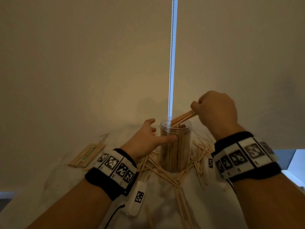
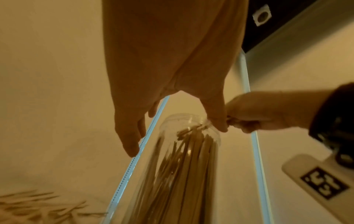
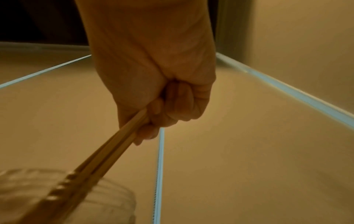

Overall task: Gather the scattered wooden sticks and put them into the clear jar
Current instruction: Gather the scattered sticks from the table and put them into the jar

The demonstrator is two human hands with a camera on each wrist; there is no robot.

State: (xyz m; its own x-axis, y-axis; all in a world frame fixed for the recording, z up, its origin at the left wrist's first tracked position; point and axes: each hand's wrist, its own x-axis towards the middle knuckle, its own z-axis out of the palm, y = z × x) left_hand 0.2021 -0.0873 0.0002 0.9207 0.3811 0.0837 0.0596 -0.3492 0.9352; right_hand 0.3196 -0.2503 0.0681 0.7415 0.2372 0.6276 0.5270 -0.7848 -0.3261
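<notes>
Clear jar (image 1: pixel 175 146): stands upright on the white table (image 1: pixel 214 204), mouth open, packed with upright wooden sticks nearly up to the rim; it serves as the landmark for everything below.
Right hand (image 1: pixel 217 111): above and to the right of the jar's mouth, fingers curled tight with the thumb round a small bundle of sticks (image 1: pixel 183 117).
Bundle against the fingers: it leaves the fist on the thumb side and slants down to the left; its far ends reach over the jar's rim and into the mouth, where they meet the tops of the sticks already inside. The right wrist view shows the same slant from fist to rim, blurred at the jar.
Left hand (image 1: pixel 148 138): against the jar's left side just under the rim, fingers spread and relaxed; the thumb lies across the front wall and the other fingers reach towards the back. Whether those fingers touch the wall, I cannot tell.
Scattered sticks (image 1: pixel 166 172): loose on the table all round the jar's base, crossing one another, some running towards the person.
Side pile (image 1: pixel 86 154): a neater heap of sticks lying parallel, well to the left of the jar.
Bead chain (image 1: pixel 171 55): hangs straight down behind the jar, in a bright gap between two blinds.
</notes>
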